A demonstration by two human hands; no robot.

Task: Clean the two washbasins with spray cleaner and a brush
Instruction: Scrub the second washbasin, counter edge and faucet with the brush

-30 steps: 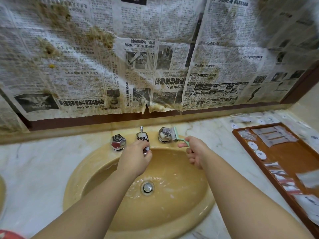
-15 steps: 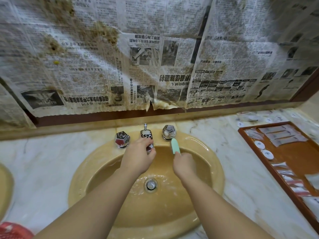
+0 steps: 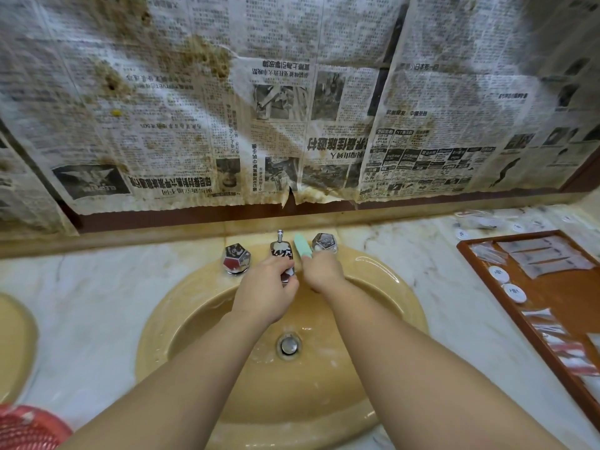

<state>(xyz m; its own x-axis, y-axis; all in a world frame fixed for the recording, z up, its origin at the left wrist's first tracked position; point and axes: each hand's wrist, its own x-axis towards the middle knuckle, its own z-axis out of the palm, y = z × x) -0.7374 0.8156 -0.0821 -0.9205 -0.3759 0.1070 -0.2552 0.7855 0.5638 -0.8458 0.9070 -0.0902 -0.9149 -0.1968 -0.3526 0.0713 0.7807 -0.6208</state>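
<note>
Brush: the green brush (image 3: 302, 245) stood at the washbasin (image 3: 383, 280) rim's 12 o'clock, its long axis pointing toward 11 o'clock, free end up between spout and right tap (image 3: 324, 243).
Right hand: the right hand (image 3: 321, 271) had its fingers clamped on the brush's lower end.
Left hand: the left hand (image 3: 265, 292) had its fingers curled on the chrome spout (image 3: 281, 251).
Around: left tap (image 3: 236, 258) at 10 o'clock; drain (image 3: 288, 345) below; wooden tray (image 3: 519, 315) on the counter (image 3: 84, 306) at 3 o'clock.
In the way: the spout crowded the brush's left.

Light is warm, soft and fairly dim, with faint shadows. Small glare spots sit on the washbasin rim (image 3: 376, 261) and the chrome tap knobs (image 3: 236, 257). Wide-angle distortion bends the edges; the newspaper (image 3: 292, 102) blurs toward the far corners.
</note>
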